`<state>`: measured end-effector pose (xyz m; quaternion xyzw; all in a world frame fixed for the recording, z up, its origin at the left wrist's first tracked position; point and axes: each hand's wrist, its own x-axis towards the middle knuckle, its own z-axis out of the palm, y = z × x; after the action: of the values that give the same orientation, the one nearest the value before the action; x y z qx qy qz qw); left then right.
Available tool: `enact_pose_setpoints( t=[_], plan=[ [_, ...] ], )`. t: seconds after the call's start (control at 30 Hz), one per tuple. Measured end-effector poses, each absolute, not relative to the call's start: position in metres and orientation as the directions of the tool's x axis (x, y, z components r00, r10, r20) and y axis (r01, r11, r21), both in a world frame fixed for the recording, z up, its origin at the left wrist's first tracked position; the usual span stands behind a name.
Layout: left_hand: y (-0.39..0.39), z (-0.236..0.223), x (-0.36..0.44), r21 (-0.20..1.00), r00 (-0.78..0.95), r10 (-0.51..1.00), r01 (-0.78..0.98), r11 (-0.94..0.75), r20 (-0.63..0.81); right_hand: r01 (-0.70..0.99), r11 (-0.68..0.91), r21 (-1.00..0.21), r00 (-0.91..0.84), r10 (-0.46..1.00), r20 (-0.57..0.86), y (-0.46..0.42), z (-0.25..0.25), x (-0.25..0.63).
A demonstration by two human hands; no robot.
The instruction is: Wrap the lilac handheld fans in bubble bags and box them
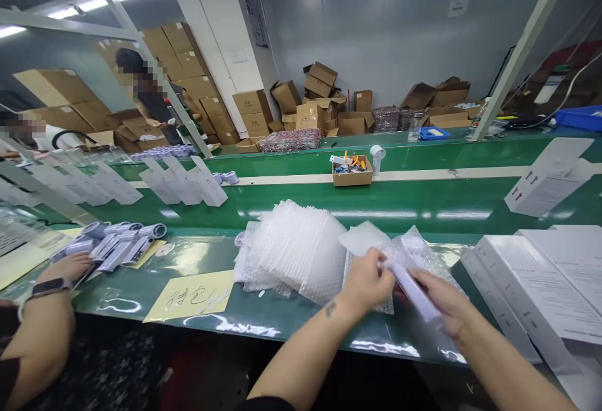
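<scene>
My left hand (369, 279) pinches a translucent bubble-wrap bag (364, 237) at the upper end of a pale lilac handheld device (416, 295). The device is tube-shaped and slants down toward me; its upper end is wrapped in or covered by the bag. My right hand (442, 303) is closed around the device's side, with some fingers hidden behind it. Just left of my hands lies a thick fanned stack of bubble-wrap bags (301, 248). More bubble wrap (421, 248) lies beneath and beyond the device.
White boxes (531, 279) lie at the right. A yellow handwritten sheet (188, 297) lies on the green bench. At the left, a co-worker's hand (70, 266) touches a pile of lilac devices (120, 241). Beyond are a small parts carton (352, 176) and open white boxes (548, 179).
</scene>
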<state>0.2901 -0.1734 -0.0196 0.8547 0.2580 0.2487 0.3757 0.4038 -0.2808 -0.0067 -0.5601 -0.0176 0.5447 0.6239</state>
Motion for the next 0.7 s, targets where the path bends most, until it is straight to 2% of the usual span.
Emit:
enact_pose_setpoints(
  t=[0.07, 0.1, 0.13, 0.2, 0.3, 0.37, 0.43, 0.5, 0.6, 0.7],
  plan=[
    [-0.155, 0.012, 0.304, 0.925, 0.765, 0.629, 0.327, -0.196, -0.137, -0.511, -0.345, -0.788, 0.366, 0.742, -0.562, -0.283, 0.013, 0.416],
    [-0.145, 0.027, 0.312, 0.947, 0.765, 0.597, 0.319, -0.025, -0.242, -0.406, -0.389, -0.827, 0.37, 0.758, -0.538, -0.283, 0.026, 0.422],
    [-0.135, 0.042, 0.319, 0.954, 0.757, 0.591, 0.287, 0.085, -0.28, -0.296, -0.407, -0.864, 0.394, 0.772, -0.499, -0.283, 0.042, 0.427],
    [-0.122, 0.068, 0.331, 0.965, 0.742, 0.617, 0.21, 0.158, -0.263, -0.102, -0.393, -0.914, 0.468, 0.792, -0.393, -0.283, 0.073, 0.432],
    [-0.122, 0.095, 0.331, 0.995, 0.708, 0.701, 0.093, 0.032, -0.089, 0.055, -0.355, -0.933, 0.556, 0.787, -0.267, -0.287, 0.104, 0.428],
    [-0.133, 0.105, 0.322, 0.984, 0.674, 0.729, 0.02, -0.179, 0.119, 0.081, -0.302, -0.95, 0.646, 0.742, -0.18, -0.295, 0.107, 0.422],
    [-0.147, 0.111, 0.312, 0.891, 0.635, 0.684, -0.018, -0.453, 0.36, 0.023, -0.228, -0.973, 0.701, 0.698, -0.147, -0.304, 0.098, 0.416],
    [-0.159, 0.112, 0.306, 0.76, 0.629, 0.598, 0.019, -0.65, 0.496, -0.092, -0.188, -0.978, 0.696, 0.69, -0.198, -0.31, 0.085, 0.409],
    [-0.162, 0.111, 0.305, 0.646, 0.713, 0.512, 0.108, -0.756, 0.48, -0.146, -0.205, -0.968, 0.683, 0.687, -0.248, -0.31, 0.079, 0.404],
    [-0.15, 0.117, 0.302, 0.664, 0.799, 0.475, 0.132, -0.736, 0.368, -0.134, -0.296, -0.946, 0.646, 0.697, -0.31, -0.307, 0.095, 0.412]
  ],
)
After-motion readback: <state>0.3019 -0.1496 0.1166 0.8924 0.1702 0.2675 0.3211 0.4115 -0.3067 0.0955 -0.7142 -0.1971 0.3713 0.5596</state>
